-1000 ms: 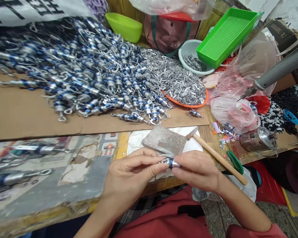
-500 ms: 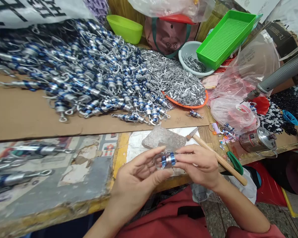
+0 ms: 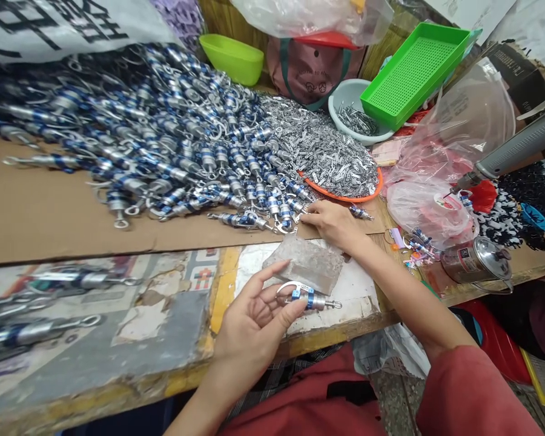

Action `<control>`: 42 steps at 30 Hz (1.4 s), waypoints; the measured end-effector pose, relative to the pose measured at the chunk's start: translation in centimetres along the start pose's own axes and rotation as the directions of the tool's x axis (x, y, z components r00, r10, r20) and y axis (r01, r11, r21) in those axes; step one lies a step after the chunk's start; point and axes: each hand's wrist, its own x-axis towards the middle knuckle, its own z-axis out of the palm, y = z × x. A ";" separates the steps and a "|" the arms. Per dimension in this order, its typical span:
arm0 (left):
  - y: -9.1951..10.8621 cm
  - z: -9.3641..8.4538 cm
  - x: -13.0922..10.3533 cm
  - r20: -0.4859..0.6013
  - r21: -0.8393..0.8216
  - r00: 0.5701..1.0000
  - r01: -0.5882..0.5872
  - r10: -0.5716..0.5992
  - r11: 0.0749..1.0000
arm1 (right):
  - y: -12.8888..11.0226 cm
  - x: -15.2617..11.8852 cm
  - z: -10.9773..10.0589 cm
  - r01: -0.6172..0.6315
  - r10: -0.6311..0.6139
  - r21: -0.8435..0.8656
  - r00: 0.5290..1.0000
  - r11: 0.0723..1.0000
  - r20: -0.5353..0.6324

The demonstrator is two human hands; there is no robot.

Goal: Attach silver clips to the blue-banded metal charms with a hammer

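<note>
My left hand (image 3: 258, 315) holds a silver-and-blue metal fitting (image 3: 315, 299) between thumb and fingers, above the front of the bench. The fitting has a barrel body, a curved hook at its left and a small eye at its right end. My right hand (image 3: 333, 224) reaches to the front right edge of a large pile of similar fittings (image 3: 200, 139). Its fingertips are drawn together beside small perforated metal plates; what they grip cannot be made out. A grey stone block (image 3: 306, 263) lies on the white board (image 3: 358, 297) between the hands.
Small metal plates (image 3: 340, 163) heap up in an orange-rimmed tray (image 3: 363, 198). Behind are a pale bowl of metal pins (image 3: 345, 94) and a green mesh tray (image 3: 413, 72). At the right are an electric screwdriver (image 3: 518, 142), plastic bags (image 3: 422, 206) and a lidded metal mug (image 3: 476, 263).
My right hand has let go of the fitting and moved forward to the pile's edge. My left hand keeps the fitting. The wooden-handled hammer is now hidden by my right arm.
</note>
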 end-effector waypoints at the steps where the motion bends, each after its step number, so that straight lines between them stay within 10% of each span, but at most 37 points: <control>1: -0.1 -0.1 0.2 0.005 0.005 1.000 -0.005 0.005 1.000 | 0.0 0.0 0.1 -0.011 0.011 -0.005 1.000 1.000 -0.002; 9: 0.5 -0.1 0.4 -0.056 0.058 0.998 0.009 -0.005 0.998 | 0.0 -3.3 -0.7 -0.132 0.136 -0.127 0.990 0.983 0.024; 21: -0.5 -1.2 1.3 -0.018 0.061 1.000 -0.004 0.005 0.998 | 0.5 -2.7 -3.7 0.048 -0.033 -0.088 0.986 0.995 0.165; 31: 0.1 -0.5 0.8 -0.055 0.066 0.998 -0.009 0.012 0.998 | 0.0 -3.2 -2.0 0.310 -0.296 -0.115 0.947 0.944 0.126; 37: 0.7 -0.2 0.6 -0.070 0.062 0.998 0.007 -0.002 0.998 | -1.0 -4.6 -3.7 0.106 0.026 0.437 0.958 0.893 -0.286; 42: 0.9 -0.2 0.7 -0.040 0.067 0.999 0.016 -0.013 0.998 | -4.4 -6.6 -6.2 0.111 -0.038 0.681 0.992 0.724 -0.121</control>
